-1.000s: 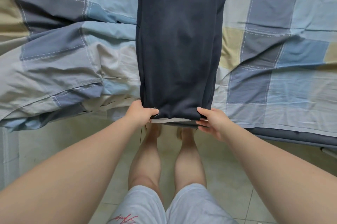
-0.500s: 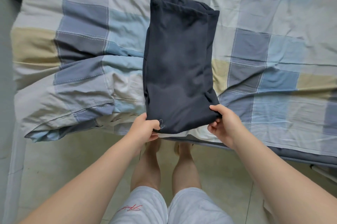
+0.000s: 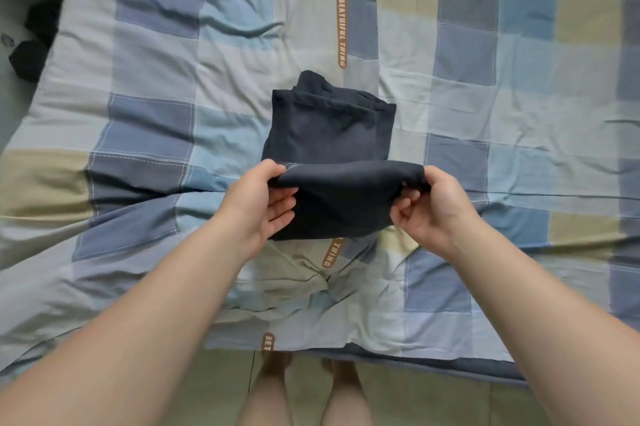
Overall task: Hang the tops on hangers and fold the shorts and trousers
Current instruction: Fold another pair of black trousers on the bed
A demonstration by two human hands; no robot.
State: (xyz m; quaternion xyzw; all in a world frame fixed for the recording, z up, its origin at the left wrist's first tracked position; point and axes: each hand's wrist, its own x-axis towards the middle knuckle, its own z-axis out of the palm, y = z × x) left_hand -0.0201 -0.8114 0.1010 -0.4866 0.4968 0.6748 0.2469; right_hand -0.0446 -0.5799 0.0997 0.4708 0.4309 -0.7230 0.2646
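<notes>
Nearest us, bare feet (image 3: 273, 370) stand on the floor (image 3: 214, 391). Over the checked quilt (image 3: 138, 134) we see the left hand (image 3: 258, 204) and right hand (image 3: 433, 207), fingers (image 3: 280, 214) curled, pinching the raised near fold of dark navy trousers (image 3: 332, 134). The far part lies folded, creased, on the quilt.

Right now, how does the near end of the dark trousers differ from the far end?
The near end is held up by the left hand and right hand; the far end lies on the quilt. The near end looks smooth; the far end shows layered edges. Both are dark navy.
</notes>
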